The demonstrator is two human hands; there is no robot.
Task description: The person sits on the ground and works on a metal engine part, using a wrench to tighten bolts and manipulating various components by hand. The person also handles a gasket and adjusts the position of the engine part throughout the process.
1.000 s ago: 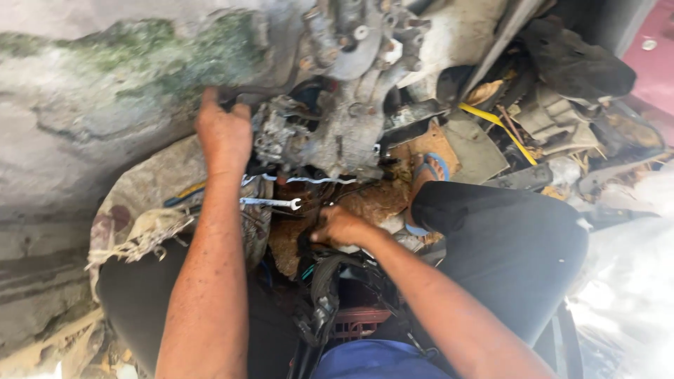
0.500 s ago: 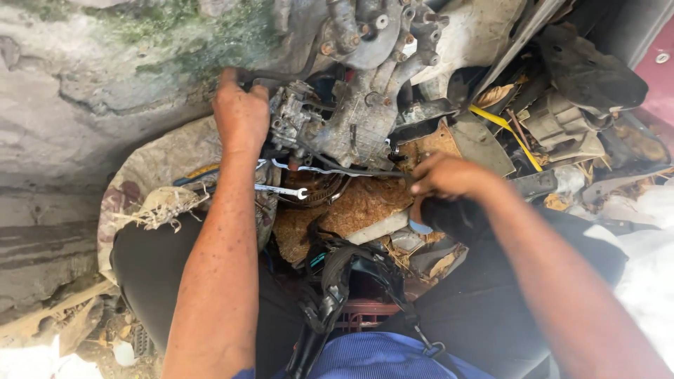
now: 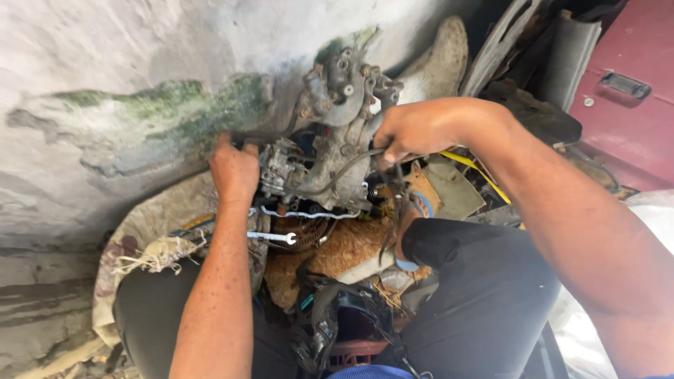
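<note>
A grimy grey metal engine part with bolts and hoses stands against the wall in front of me. My left hand is pressed against its left side, fingers curled on the casing. My right hand grips the right side of the part near the top, where a dark cable hangs down. Below the part a silver spanner lies on a sack. My knees in dark trousers frame the part on both sides.
A stained concrete wall with green patches rises behind. A dirty sack lies at the left, cardboard and dark straps between my legs. A yellow cable, scrap pieces and a maroon panel sit at the right.
My right hand has risen from near my right knee to the upper right of the engine part and taken hold. The left hand has stayed on the left side. The view has moved closer.
</note>
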